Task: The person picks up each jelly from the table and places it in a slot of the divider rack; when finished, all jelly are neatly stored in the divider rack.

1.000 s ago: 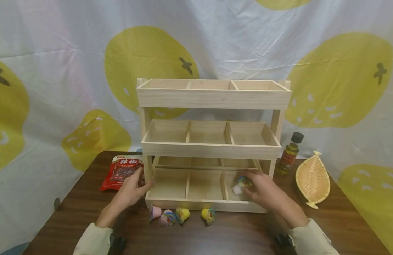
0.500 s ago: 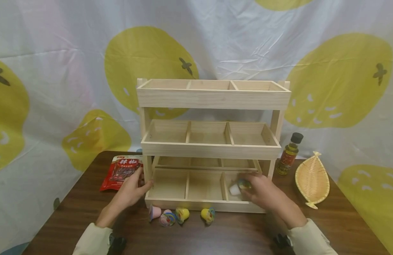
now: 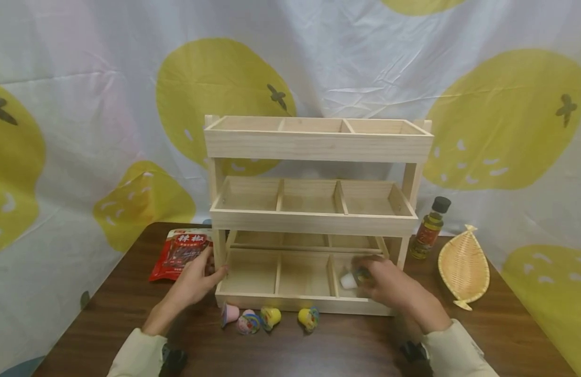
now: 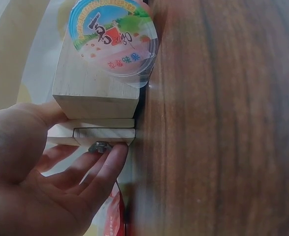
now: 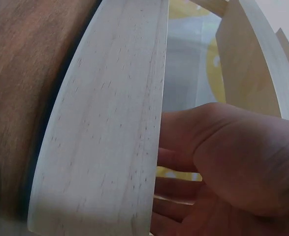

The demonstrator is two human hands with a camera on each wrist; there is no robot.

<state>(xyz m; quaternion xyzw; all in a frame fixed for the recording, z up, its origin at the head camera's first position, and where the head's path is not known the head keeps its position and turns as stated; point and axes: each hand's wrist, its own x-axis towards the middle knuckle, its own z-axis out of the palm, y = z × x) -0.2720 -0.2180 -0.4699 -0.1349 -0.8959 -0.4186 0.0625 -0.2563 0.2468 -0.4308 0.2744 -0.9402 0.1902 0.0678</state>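
Observation:
A three-tier wooden shelf rack [image 3: 314,222] stands on the table, each tray split into three compartments. My left hand [image 3: 196,280] holds its lower left side, thumb inside, fingers around the outside near a bolt [image 4: 101,146]. In the bottom right compartment, my right hand [image 3: 389,280] pinches a white jelly cup [image 3: 348,281] lying on its side; fingers cover most of its lid. The front board [image 5: 100,128] hides those fingertips in the right wrist view. Before the rack lie two pink jelly cups, one at the left end [image 3: 230,313], and two yellow jelly cups, one further right [image 3: 308,318].
A red food packet [image 3: 182,251] lies left of the rack, behind my left hand. To the right are an oil bottle [image 3: 429,228] with a black cap and a leaf-shaped woven basket [image 3: 463,267]. A fruit-printed cloth [image 3: 356,63] hangs behind the table [image 3: 328,351].
The white jelly cup has shifted slightly left in the compartment, and its lid has turned further under my right fingers. My left hand keeps its place on the rack.

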